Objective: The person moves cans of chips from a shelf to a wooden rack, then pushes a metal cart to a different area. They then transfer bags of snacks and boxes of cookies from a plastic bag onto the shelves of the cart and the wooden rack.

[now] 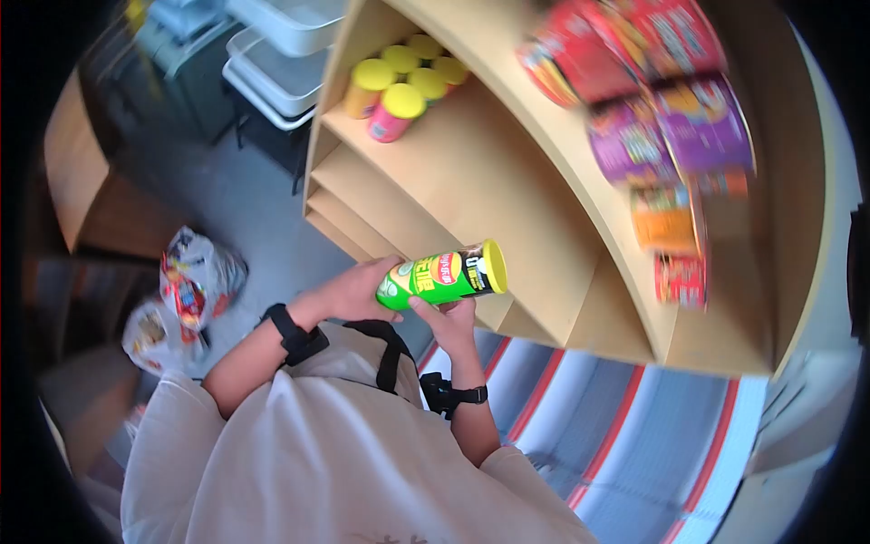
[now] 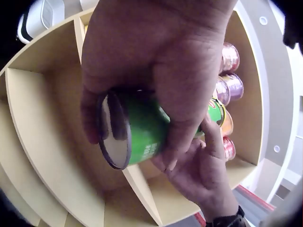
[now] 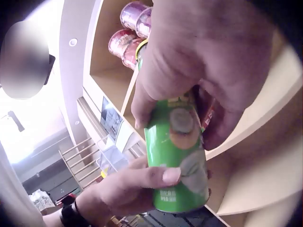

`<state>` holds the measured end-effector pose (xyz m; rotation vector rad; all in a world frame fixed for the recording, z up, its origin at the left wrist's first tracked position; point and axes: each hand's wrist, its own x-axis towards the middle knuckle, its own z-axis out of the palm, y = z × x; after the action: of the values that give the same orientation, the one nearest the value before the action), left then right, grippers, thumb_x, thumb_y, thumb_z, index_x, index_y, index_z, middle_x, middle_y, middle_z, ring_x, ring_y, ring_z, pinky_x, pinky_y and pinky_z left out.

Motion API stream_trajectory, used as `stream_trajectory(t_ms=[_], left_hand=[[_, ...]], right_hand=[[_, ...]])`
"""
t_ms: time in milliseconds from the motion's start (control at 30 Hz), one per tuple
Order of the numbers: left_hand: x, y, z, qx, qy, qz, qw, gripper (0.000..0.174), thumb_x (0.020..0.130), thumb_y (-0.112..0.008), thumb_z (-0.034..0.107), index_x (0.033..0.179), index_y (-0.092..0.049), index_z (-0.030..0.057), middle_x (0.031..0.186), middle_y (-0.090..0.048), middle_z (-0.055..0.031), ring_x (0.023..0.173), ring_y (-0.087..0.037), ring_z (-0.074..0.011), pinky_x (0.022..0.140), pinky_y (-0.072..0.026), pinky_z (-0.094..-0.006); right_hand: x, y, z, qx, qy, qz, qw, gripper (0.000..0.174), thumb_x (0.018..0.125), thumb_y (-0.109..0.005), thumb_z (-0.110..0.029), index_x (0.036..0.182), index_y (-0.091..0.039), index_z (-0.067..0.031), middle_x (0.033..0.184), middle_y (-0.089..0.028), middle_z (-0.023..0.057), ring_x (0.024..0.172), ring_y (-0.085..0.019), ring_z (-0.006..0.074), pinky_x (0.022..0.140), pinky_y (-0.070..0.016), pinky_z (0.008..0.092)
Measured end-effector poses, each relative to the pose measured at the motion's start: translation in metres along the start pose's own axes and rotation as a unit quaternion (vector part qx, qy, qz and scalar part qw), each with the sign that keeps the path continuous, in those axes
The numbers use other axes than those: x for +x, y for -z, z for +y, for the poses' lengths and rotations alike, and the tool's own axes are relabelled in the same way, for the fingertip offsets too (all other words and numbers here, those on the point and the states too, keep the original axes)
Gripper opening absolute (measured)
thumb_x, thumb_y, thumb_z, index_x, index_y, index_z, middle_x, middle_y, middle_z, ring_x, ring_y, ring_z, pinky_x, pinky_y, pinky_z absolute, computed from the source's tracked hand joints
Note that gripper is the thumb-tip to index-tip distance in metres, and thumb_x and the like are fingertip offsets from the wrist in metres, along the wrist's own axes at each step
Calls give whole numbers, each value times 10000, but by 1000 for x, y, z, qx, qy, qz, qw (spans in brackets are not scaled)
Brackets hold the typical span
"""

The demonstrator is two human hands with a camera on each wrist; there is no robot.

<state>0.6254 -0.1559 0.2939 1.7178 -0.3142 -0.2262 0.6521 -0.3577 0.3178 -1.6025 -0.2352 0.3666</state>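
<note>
A green can with a yellow lid (image 1: pixel 441 276) is held tilted in front of the torso by both hands. In the head view the left hand (image 1: pixel 355 288) grips its bottom end, and the right hand (image 1: pixel 450 317) holds it near the lid from below. The left wrist view shows the left hand (image 2: pixel 156 61) curled round the green can (image 2: pixel 144 130), its metal bottom visible, with the right hand (image 2: pixel 199 175) farther along. Seen from the right wrist, the right hand (image 3: pixel 203 61) wraps the can (image 3: pixel 175 151), and the left thumb lies across its lower part.
A curved wooden shelf unit (image 1: pixel 471 172) holds several yellow-lidded cans (image 1: pixel 396 113) at its far left. Red, purple (image 1: pixel 704 125) and orange tubs stand on the right. Filled plastic bags (image 1: pixel 201 276) sit on the floor at left, below white plastic bins (image 1: pixel 272 77).
</note>
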Motion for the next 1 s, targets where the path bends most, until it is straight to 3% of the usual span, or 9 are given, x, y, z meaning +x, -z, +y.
stream_trajectory(t_ms=[167,300,333,367,433,600,700,867,1000], left_hand=[[-11,16,-48,45,-11,201,979,634,741,-726,254,1251,-436,13,1155,-539,-209,1056,-549,-340,894,-457,-385],[-71,38,-89,-77,202,335,917,512,819,-655,280,1227,-477,26,1058,-581,-151,946,-582,-233,838,-477,-349],[-97,34,-122,-89,216,386,892,467,847,-628,277,1209,-486,19,1029,-587,-132,917,-587,-210,820,-475,-335],[-127,23,-167,-89,227,444,862,442,864,-607,269,1208,-489,19,1009,-589,-133,928,-585,-207,817,-470,-325],[-194,-3,-220,-29,336,494,801,423,879,-587,259,1217,-491,23,982,-595,-129,907,-582,-195,803,-467,-312],[-309,-122,-294,-197,477,636,574,319,890,-562,291,1103,-536,55,833,-587,-40,676,-526,-108,545,-417,-245],[-308,-194,-317,-270,478,651,524,259,895,-542,286,1048,-542,77,814,-575,-22,626,-509,-82,491,-386,-226],[-239,-248,-298,-372,438,618,536,181,886,-509,208,1021,-543,91,795,-565,-13,598,-508,-86,499,-399,-231],[-215,-258,-303,-394,427,609,540,181,884,-511,214,1018,-548,98,825,-583,-21,617,-533,-106,524,-415,-242]], right_hand=[[92,16,-20,-135,28,3,990,427,726,-762,-40,1096,-560,32,1042,-624,84,933,-602,153,855,-480,310],[213,68,-18,-261,143,109,948,520,770,-737,-81,1200,-476,53,1179,-560,135,1043,-561,195,952,-435,333],[243,78,-19,-350,173,133,911,618,760,-749,-97,1262,-414,37,1254,-506,136,1090,-533,199,952,-447,347],[274,89,-14,-354,176,114,911,618,760,-749,-97,1262,-414,37,1254,-506,136,1090,-533,199,952,-447,347],[332,102,-5,-305,308,143,890,741,700,-801,-192,1291,-411,26,1298,-482,181,1165,-507,242,960,-436,384],[397,80,-16,-221,255,89,937,763,699,-801,-170,1303,-369,8,1313,-453,154,1154,-501,243,913,-478,388],[445,87,-14,-260,231,106,931,713,699,-803,-140,1271,-400,-1,1282,-480,123,1094,-535,237,872,-505,383],[451,60,-10,-201,240,145,939,750,642,-833,-236,1221,-469,73,1161,-579,184,1029,-593,290,874,-512,403],[464,73,-5,-304,263,134,906,794,610,-856,-268,1199,-453,79,1173,-569,190,1002,-602,292,875,-511,402]])
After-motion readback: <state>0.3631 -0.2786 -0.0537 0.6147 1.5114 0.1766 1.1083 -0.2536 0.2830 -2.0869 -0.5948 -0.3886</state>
